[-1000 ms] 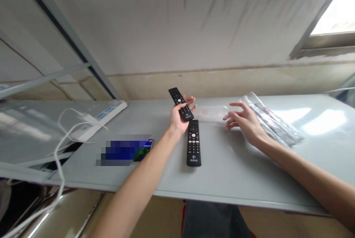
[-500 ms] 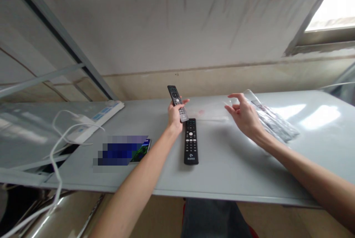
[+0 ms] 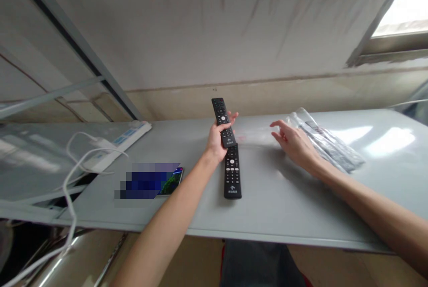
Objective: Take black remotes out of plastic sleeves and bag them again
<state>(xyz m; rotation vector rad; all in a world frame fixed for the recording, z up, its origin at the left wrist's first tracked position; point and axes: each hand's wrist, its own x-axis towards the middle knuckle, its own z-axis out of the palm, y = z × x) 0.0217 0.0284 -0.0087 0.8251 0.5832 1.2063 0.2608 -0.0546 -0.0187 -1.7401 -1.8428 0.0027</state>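
My left hand [image 3: 219,139] is wrapped round a black remote control [image 3: 223,117], thumb across its buttons, and holds it tilted above the table. Just below and partly behind it, a second black remote control [image 3: 232,178] lies on the tabletop with its buttons up; its far end is covered by the held one. My right hand [image 3: 294,144] is over the table to the right, thumb and forefinger apart, with nothing visible between them. Behind that hand lies a clear plastic bag [image 3: 331,144] with dark and silvery contents that I cannot make out.
A grey table [image 3: 264,207] runs along the wall. Left of my left arm lies a phone [image 3: 172,182] with a lit screen, partly blurred out. Further left are a white power strip [image 3: 117,146] and a looping white cable [image 3: 68,198]. A metal frame post [image 3: 117,95] rises behind.
The remote control in my left hand has shifted right and turned more face-on. My right hand has lowered slightly, its thumb and forefinger still apart.
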